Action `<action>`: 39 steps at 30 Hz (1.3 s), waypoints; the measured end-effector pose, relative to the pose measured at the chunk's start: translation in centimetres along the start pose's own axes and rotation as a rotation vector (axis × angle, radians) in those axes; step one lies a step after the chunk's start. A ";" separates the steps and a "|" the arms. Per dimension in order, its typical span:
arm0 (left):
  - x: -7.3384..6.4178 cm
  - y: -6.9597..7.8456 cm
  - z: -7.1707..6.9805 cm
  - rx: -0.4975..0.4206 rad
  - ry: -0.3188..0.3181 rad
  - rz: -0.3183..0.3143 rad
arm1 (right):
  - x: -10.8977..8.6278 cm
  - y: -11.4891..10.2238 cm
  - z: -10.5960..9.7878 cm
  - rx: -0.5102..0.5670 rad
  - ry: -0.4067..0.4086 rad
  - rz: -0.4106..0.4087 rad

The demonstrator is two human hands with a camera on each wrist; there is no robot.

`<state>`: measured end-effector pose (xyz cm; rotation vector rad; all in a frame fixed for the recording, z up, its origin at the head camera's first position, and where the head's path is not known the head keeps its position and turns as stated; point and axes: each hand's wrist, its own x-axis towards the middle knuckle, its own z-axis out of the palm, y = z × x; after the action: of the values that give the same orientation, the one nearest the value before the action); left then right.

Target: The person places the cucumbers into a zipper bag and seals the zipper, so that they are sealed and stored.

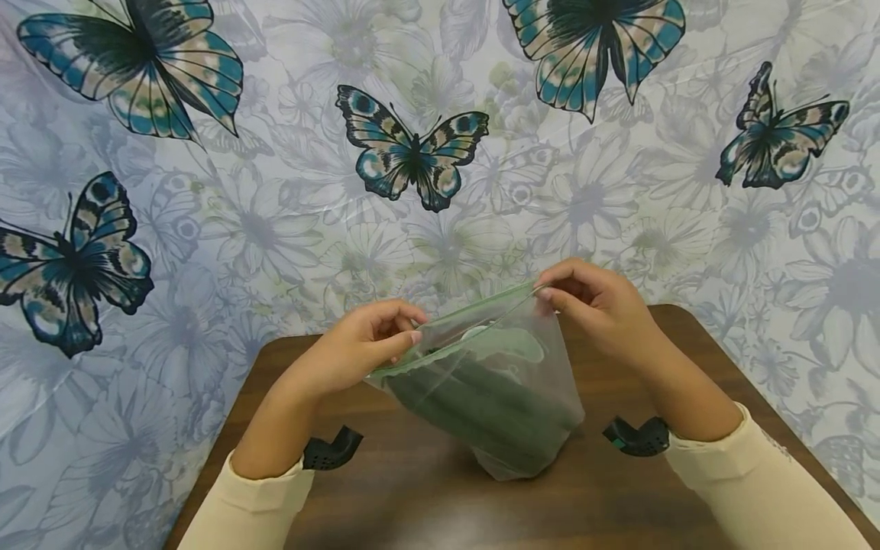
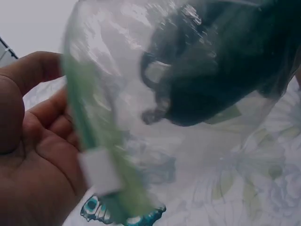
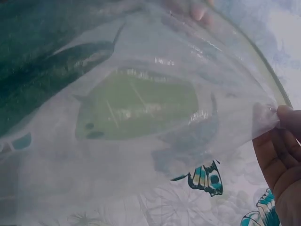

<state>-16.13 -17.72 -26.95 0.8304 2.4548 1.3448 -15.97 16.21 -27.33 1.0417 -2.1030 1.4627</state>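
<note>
A clear zip bag [image 1: 555,382] with a green strip along its mouth is held tilted above the table. Inside lies a dark green bundle [image 1: 474,409], which looks like folded fabric; a small loop shows at its end in the left wrist view. My left hand [image 1: 360,340] pinches the left part of the bag's top edge between thumb and fingers. At the upper right corner, my right hand [image 1: 596,305] pinches the edge with thumb and fingertips. A white slider [image 2: 101,170] sits on the green strip in the left wrist view. The right wrist view shows a light green printed patch [image 3: 141,106] on the bag.
Beneath the bag is a brown wooden table [image 1: 412,504] with rounded far corners. A butterfly-and-flower cloth [image 1: 289,191] hangs right behind it. Black wrist devices, one on the left wrist [image 1: 333,449] and one on the right [image 1: 638,438], jut inward over the table.
</note>
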 end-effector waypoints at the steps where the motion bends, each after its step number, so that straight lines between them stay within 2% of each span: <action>1: -0.1 -0.2 -0.1 0.027 -0.008 -0.003 | 0.1 0.0 0.0 -0.001 0.009 0.005; 5: -0.3 -1.4 -0.3 0.150 -0.048 -0.065 | 0.3 0.3 0.2 -0.033 0.043 0.053; 8: -0.1 -2.9 -0.2 0.168 -0.065 -0.112 | 0.5 0.6 0.3 -0.046 0.060 0.095; 12: 0.4 -4.7 0.1 0.141 -0.020 -0.140 | 0.6 0.8 0.5 -0.034 0.072 0.127; 18: 0.7 -6.4 0.4 0.117 0.024 -0.212 | 0.7 1.0 0.4 -0.032 0.075 0.173; 22: 0.9 -7.3 0.9 0.129 0.115 -0.267 | 0.7 1.1 -0.1 -0.048 0.089 0.208; 24: 0.9 -7.2 0.9 0.125 0.168 -0.282 | 0.7 1.1 -0.6 -0.056 0.110 0.211; 26: 0.8 -6.5 0.7 0.114 0.226 -0.271 | 0.7 1.1 -1.3 -0.051 0.143 0.212; 29: 0.4 -4.9 0.0 0.056 0.346 -0.200 | 0.9 1.2 -2.4 -0.016 0.211 0.186; 31: 0.4 -3.8 -0.2 -0.022 0.434 -0.126 | 1.0 1.5 -3.0 0.018 0.241 0.181; 34: 0.8 -2.8 -0.3 -0.173 0.551 -0.044 | 0.8 2.2 -3.9 0.054 0.241 0.192; 37: 1.5 -2.4 0.0 -0.325 0.642 0.016 | 0.5 3.0 -4.4 0.064 0.212 0.231; 39: 2.1 -2.4 0.2 -0.416 0.678 0.066 | 0.4 3.6 -4.6 0.035 0.202 0.264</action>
<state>-18.65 -17.32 -28.89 0.3903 2.4201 2.3623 -19.42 20.92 -27.53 0.6135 -2.1345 1.6554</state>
